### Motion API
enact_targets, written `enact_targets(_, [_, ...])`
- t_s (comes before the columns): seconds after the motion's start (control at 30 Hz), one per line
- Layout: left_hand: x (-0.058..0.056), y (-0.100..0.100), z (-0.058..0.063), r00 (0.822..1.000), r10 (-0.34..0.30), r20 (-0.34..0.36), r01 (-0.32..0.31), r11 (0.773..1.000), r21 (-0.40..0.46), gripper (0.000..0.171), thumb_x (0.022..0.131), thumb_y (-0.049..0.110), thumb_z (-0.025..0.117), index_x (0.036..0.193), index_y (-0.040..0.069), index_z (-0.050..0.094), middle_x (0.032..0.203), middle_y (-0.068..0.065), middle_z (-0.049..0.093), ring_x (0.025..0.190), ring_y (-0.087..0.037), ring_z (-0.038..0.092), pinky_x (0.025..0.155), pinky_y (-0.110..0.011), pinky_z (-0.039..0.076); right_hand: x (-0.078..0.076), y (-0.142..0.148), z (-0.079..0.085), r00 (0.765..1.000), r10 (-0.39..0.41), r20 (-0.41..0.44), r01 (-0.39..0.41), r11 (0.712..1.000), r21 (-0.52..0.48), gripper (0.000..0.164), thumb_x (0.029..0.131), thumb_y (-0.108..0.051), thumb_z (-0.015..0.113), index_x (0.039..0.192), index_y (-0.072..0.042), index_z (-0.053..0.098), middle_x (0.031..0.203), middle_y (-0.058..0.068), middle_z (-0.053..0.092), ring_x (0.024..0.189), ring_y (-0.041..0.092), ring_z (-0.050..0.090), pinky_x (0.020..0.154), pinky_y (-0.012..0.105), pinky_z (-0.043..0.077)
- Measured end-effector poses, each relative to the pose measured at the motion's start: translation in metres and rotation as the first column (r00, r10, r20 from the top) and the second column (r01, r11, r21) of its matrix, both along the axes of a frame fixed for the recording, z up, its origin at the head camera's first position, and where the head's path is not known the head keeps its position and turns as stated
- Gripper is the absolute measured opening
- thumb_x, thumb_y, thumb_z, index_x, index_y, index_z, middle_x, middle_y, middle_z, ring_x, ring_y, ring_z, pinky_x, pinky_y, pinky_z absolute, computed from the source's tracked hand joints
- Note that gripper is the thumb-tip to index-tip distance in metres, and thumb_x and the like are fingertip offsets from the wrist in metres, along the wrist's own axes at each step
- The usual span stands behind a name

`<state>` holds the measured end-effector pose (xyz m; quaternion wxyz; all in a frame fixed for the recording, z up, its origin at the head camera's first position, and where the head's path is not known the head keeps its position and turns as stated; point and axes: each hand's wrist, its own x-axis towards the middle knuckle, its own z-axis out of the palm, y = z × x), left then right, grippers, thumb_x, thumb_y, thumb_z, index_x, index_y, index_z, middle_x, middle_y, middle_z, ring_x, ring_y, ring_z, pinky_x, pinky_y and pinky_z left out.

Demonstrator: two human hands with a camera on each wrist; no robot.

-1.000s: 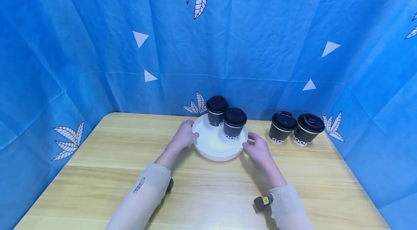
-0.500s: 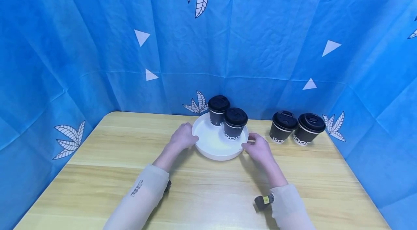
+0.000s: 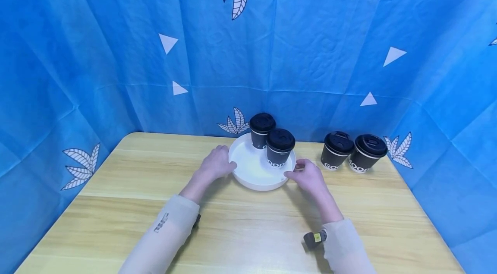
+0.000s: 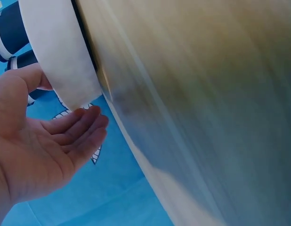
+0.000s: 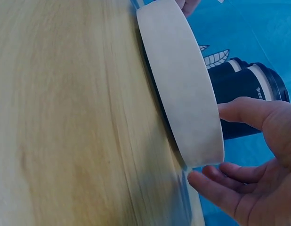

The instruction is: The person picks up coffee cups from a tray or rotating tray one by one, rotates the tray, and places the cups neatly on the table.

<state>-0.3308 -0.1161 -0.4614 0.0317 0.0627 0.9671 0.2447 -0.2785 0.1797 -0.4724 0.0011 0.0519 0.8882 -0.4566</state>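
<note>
A round white tray [image 3: 248, 172] with a raised rim lies toward the back of the table. Two dark paper coffee cups with black lids stand on it, a front cup [image 3: 277, 156] and a back cup [image 3: 262, 124]. My left hand [image 3: 215, 162] holds the tray's left side, thumb over the rim and fingers against the outer wall. On the opposite side my right hand [image 3: 309, 176] grips the rim the same way. In the right wrist view, the tray's wall [image 5: 183, 84] shows between the right thumb and fingers, with a dark gap along its underside.
Two more lidded cups, a nearer-left one [image 3: 335, 157] and a right one [image 3: 363, 161], stand close together at the table's back right. A blue patterned curtain [image 3: 310, 49] encloses the wooden table [image 3: 248, 231] behind and at both sides.
The back cup has shifted slightly right relative to the front one, as the tray turns a little. My left hand has edged left; my right thumb reaches slightly further over the rim.
</note>
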Motion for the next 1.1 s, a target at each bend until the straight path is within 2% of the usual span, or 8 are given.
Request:
enact_targets(0.2, [-0.003, -0.003, -0.001, 0.995, -0.078, -0.064, 0.071, 0.992, -0.101, 0.063, 0.091, 0.031, 0.07, 0.137, -0.009, 0.053, 0.121, -0.018, 0.058, 0.105, -0.032, 0.053, 0.099, -0.047, 0.051, -0.003, 0.002, -0.004, 0.999, -0.014, -0.041, 0.012, 0.999, -0.052, 0.082, 0.09, -0.025, 0.078, 0.153, 0.007, 0.036, 0.149, 0.028, 0.05, 0.134, 0.045, 0.053, 0.112, 0.054, 0.044])
enact_targets(0.33, [-0.004, -0.005, -0.001, 0.985, -0.134, -0.108, 0.112, 0.976, -0.185, 0.064, 0.091, 0.033, 0.067, 0.137, -0.009, 0.052, 0.125, -0.019, 0.057, 0.112, -0.034, 0.052, 0.108, -0.049, 0.044, -0.006, 0.002, -0.004, 0.992, -0.035, -0.123, 0.016, 0.988, -0.151, 0.083, 0.089, -0.022, 0.079, 0.156, 0.002, 0.035, 0.154, 0.023, 0.044, 0.142, 0.043, 0.043, 0.116, 0.053, 0.04])
enact_targets(0.5, [-0.006, -0.007, -0.002, 0.973, -0.183, -0.142, 0.138, 0.95, -0.281, 0.067, 0.092, 0.036, 0.063, 0.139, -0.009, 0.05, 0.129, -0.02, 0.057, 0.118, -0.035, 0.051, 0.117, -0.05, 0.034, -0.009, 0.0, -0.003, 0.967, -0.068, -0.244, 0.0, 0.963, -0.268, 0.085, 0.087, -0.018, 0.082, 0.157, -0.002, 0.035, 0.158, 0.016, 0.042, 0.148, 0.037, 0.035, 0.121, 0.052, 0.034])
enact_targets(0.67, [-0.008, -0.009, -0.004, 0.968, -0.2, -0.153, 0.147, 0.941, -0.304, 0.065, 0.091, 0.036, 0.063, 0.137, -0.008, 0.051, 0.127, -0.018, 0.057, 0.116, -0.034, 0.05, 0.116, -0.049, 0.035, -0.012, -0.003, -0.003, 0.951, -0.087, -0.298, -0.015, 0.946, -0.324, 0.091, 0.085, -0.016, 0.086, 0.159, -0.007, 0.034, 0.161, 0.011, 0.041, 0.15, 0.033, 0.034, 0.124, 0.047, 0.029])
enact_targets(0.97, [-0.009, -0.01, -0.006, 0.966, -0.209, -0.154, 0.153, 0.938, -0.312, 0.064, 0.092, 0.036, 0.062, 0.136, -0.008, 0.052, 0.123, -0.017, 0.056, 0.113, -0.033, 0.05, 0.113, -0.048, 0.037, -0.021, -0.016, -0.002, 0.945, -0.077, -0.317, -0.058, 0.916, -0.396, 0.098, 0.084, -0.014, 0.087, 0.161, -0.005, 0.028, 0.164, 0.012, 0.036, 0.153, 0.03, 0.032, 0.126, 0.042, 0.026])
enact_targets(1.1, [-0.008, -0.01, -0.005, 0.962, -0.218, -0.161, 0.159, 0.935, -0.317, 0.062, 0.092, 0.036, 0.062, 0.134, -0.008, 0.052, 0.121, -0.017, 0.056, 0.111, -0.033, 0.05, 0.111, -0.048, 0.038, -0.024, -0.022, -0.005, 0.948, -0.082, -0.307, -0.051, 0.914, -0.402, 0.101, 0.084, -0.016, 0.088, 0.162, -0.005, 0.025, 0.165, 0.015, 0.034, 0.153, 0.031, 0.031, 0.126, 0.042, 0.025])
